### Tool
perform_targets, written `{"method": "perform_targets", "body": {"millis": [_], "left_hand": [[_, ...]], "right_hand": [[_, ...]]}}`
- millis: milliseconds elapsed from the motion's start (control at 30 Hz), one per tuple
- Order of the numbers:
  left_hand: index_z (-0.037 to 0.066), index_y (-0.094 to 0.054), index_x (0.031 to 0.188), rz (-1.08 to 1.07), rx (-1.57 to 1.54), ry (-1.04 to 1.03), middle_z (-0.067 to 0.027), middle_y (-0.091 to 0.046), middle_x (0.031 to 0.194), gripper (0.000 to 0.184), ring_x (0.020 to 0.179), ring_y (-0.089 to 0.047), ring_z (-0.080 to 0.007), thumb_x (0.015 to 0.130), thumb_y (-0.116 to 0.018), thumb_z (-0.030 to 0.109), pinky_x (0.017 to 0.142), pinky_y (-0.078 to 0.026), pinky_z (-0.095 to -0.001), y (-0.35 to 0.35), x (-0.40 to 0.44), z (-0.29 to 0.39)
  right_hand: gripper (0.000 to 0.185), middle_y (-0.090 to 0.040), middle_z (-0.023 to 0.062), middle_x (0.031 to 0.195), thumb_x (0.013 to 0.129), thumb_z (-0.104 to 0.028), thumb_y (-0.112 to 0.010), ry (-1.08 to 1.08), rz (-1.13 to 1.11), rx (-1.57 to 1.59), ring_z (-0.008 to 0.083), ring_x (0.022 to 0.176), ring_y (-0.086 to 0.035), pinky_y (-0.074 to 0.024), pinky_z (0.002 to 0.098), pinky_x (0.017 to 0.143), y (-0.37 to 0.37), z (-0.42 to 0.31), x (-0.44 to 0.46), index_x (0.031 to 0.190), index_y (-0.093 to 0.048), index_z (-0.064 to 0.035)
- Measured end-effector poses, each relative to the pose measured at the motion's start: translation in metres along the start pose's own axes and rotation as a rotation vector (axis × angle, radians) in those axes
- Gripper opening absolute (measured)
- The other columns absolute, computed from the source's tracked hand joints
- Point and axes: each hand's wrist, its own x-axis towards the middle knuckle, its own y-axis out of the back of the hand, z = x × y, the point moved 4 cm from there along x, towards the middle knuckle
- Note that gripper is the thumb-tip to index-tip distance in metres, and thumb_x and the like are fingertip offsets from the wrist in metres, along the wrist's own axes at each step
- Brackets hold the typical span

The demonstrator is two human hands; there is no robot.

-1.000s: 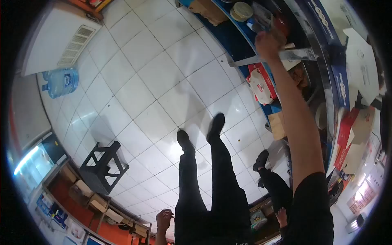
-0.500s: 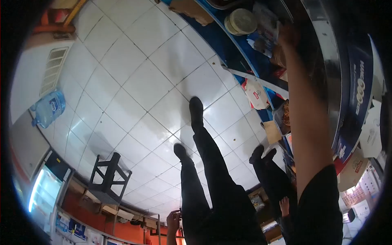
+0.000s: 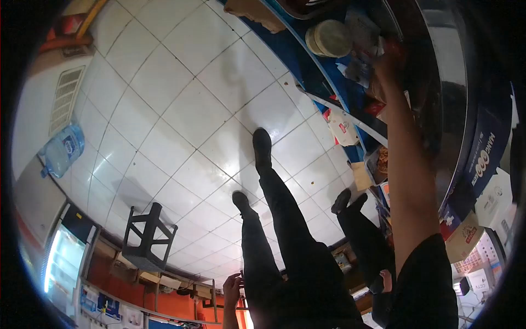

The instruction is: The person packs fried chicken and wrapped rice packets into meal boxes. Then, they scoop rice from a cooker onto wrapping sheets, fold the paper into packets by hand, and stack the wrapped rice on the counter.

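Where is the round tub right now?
In the head view, the round tub sits at the upper right on the blue shelf, just left of the person's right hand.

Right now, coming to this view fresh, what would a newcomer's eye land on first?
Probably the bare right forearm, which fills the picture's right side and ends in the right hand, over by the dim plastic packaging. Next, the black stool at lower left, dark against pale floor tiles, and the big blue bottle at far left.
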Motion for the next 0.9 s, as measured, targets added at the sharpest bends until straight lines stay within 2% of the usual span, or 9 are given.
{"method": "perform_targets", "body": {"millis": [100, 267, 400, 533, 633, 667, 733, 800, 900], "left_hand": [[-0.003, -0.059, 0.123, 0.064, 0.002, 0.121, -0.0106, -0.071, 0.093, 0.024, 0.081, -0.069, -0.0172, 0.102, -0.054, 0.008, 0.072, -0.059, -0.0294, -0.002, -0.006, 0.011], [-0.002, -0.060, 0.123, 0.058, 0.030, -0.033, -0.0093, -0.070, 0.091, 0.025, 0.079, -0.068, -0.0158, 0.102, -0.056, 0.011, 0.071, -0.058, -0.0296, 0.012, 0.010, 0.015], [-0.001, -0.061, 0.123, 0.044, -0.005, -0.020, -0.0104, -0.072, 0.094, 0.026, 0.078, -0.068, -0.0156, 0.102, -0.057, 0.015, 0.071, -0.057, -0.0286, 0.002, 0.018, 0.055], [-0.002, -0.061, 0.123, -0.039, 0.159, -0.123, -0.0122, -0.072, 0.092, 0.032, 0.079, -0.069, -0.0185, 0.101, -0.059, 0.021, 0.072, -0.057, -0.0313, 0.004, 0.027, 0.081], [-0.001, -0.067, 0.117, 0.023, 0.743, -0.465, -0.0122, -0.073, 0.089, 0.029, 0.081, -0.070, -0.0203, 0.098, -0.062, 0.020, 0.074, -0.056, -0.0337, 0.008, 0.049, 0.122], [-0.002, -0.066, 0.117, 0.080, 0.705, -0.430, -0.0134, -0.073, 0.093, 0.031, 0.087, -0.070, -0.0224, 0.097, -0.064, 0.021, 0.079, -0.055, -0.0355, -0.014, 0.044, 0.168], [0.000, -0.067, 0.118, -0.049, 0.507, -0.563, -0.0128, -0.071, 0.108, 0.027, 0.099, -0.069, -0.0230, 0.099, -0.062, 0.019, 0.080, -0.059, -0.0366, -0.046, 0.053, 0.234], [-0.003, -0.063, 0.125, -0.111, 0.480, -0.689, -0.0110, -0.068, 0.117, 0.034, 0.105, -0.065, -0.0187, 0.104, -0.056, 0.023, 0.087, -0.054, -0.0314, -0.095, 0.018, 0.341], [-0.003, -0.058, 0.132, -0.640, -0.219, -0.685, -0.0127, -0.061, 0.130, 0.041, 0.120, -0.057, -0.0177, 0.101, -0.058, 0.025, 0.097, -0.049, -0.0304, -0.141, -0.048, 0.429]], "right_hand": [[0.046, -0.067, 0.0158, 0.118, 0.087, -0.028, -0.072, 0.018, -0.081, 0.020, 0.0347, 0.109, -0.064, -0.0508, 0.0436, 0.094, 0.000, 0.017, 0.008, 0.129, -0.062, -0.0115], [0.032, -0.071, 0.0108, 0.112, 0.090, -0.027, -0.069, -0.261, -0.204, 0.334, 0.0288, 0.106, -0.067, -0.0514, 0.0405, 0.094, 0.042, 0.015, 0.012, 0.119, -0.070, -0.0127], [0.026, -0.074, 0.0095, 0.103, 0.090, -0.026, -0.070, 0.003, -0.060, -0.260, 0.0272, 0.099, -0.070, -0.0540, 0.0383, 0.090, 0.012, 0.038, 0.009, 0.109, -0.073, -0.0089], [0.022, -0.074, 0.0083, 0.099, 0.091, -0.021, -0.070, -0.048, 0.158, -0.012, 0.0237, 0.094, -0.071, -0.0548, 0.0350, 0.085, 0.089, 0.010, -0.016, 0.105, -0.072, -0.0049], [0.021, -0.071, 0.0085, 0.099, 0.093, -0.018, -0.068, -0.243, 0.117, 0.703, 0.0205, 0.093, -0.067, -0.0517, 0.0322, 0.083, 0.151, -0.036, -0.060, 0.107, -0.069, -0.0032], [0.022, -0.070, 0.0103, 0.099, 0.095, -0.020, -0.066, -0.281, 0.067, 0.945, 0.0214, 0.093, -0.065, -0.0501, 0.0338, 0.082, 0.173, -0.055, -0.083, 0.110, -0.068, -0.0037], [0.020, -0.065, 0.0061, 0.089, 0.096, -0.026, -0.068, -0.793, -0.231, 1.607, 0.0159, 0.085, -0.059, -0.0475, 0.0346, 0.076, 0.236, -0.104, -0.132, 0.103, -0.068, -0.0066], [0.022, -0.069, 0.0060, 0.091, 0.098, -0.022, -0.066, -0.676, -0.404, 1.687, 0.0142, 0.086, -0.063, -0.0509, 0.0318, 0.079, 0.317, -0.134, -0.161, 0.103, -0.067, -0.0007], [0.024, -0.071, 0.0128, 0.096, 0.100, -0.007, -0.060, -0.695, -0.667, 2.211, 0.0196, 0.090, -0.068, -0.0559, 0.0352, 0.085, 0.435, -0.149, -0.194, 0.119, -0.063, 0.0070]]}}
